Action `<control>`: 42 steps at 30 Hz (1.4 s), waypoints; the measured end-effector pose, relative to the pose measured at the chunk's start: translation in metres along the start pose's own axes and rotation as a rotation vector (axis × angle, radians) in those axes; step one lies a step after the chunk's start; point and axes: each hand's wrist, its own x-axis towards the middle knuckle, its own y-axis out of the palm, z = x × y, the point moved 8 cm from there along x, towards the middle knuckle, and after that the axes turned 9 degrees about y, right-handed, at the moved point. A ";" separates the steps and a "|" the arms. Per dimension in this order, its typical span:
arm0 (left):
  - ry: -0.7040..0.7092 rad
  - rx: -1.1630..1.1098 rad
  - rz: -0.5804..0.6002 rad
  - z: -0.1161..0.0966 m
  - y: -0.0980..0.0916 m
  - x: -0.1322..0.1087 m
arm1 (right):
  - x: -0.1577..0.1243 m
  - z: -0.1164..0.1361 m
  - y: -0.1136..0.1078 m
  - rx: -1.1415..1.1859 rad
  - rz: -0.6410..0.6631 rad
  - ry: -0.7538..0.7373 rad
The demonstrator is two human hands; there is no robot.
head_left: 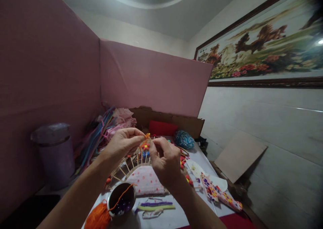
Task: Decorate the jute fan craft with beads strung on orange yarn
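My left hand (126, 139) pinches a small piece of orange-yellow yarn work (147, 136) between thumb and forefinger. Close beside it, my right hand (165, 156) is closed, its fingertips pressed together at a thin pale stick-like end by the yarn. Whatever else lies inside its fingers is hidden. Below both hands rests a round frame of thin sticks (123, 171) with red and yellow flowers and a pink dotted cloth (145, 179) in its middle. A metal cup (109, 202) with dark purple bits stands near an orange yarn ball (98, 215); a strand hangs over the cup.
Purple and green strips (157, 206) lie on the white table (176, 219). A blue yarn ball (184, 139) and a red block (163, 128) sit at the back. A flowered piece (222, 195) lies right. Left are a lidded bin (54, 161) and piled coloured strips (101, 131).
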 end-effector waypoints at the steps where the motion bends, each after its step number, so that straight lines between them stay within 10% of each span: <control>1: -0.005 0.002 0.001 0.000 0.001 0.000 | 0.000 -0.001 0.001 -0.002 0.004 0.003; 42: 0.010 0.038 -0.022 -0.006 0.004 -0.002 | -0.001 -0.001 -0.002 -0.019 -0.060 0.001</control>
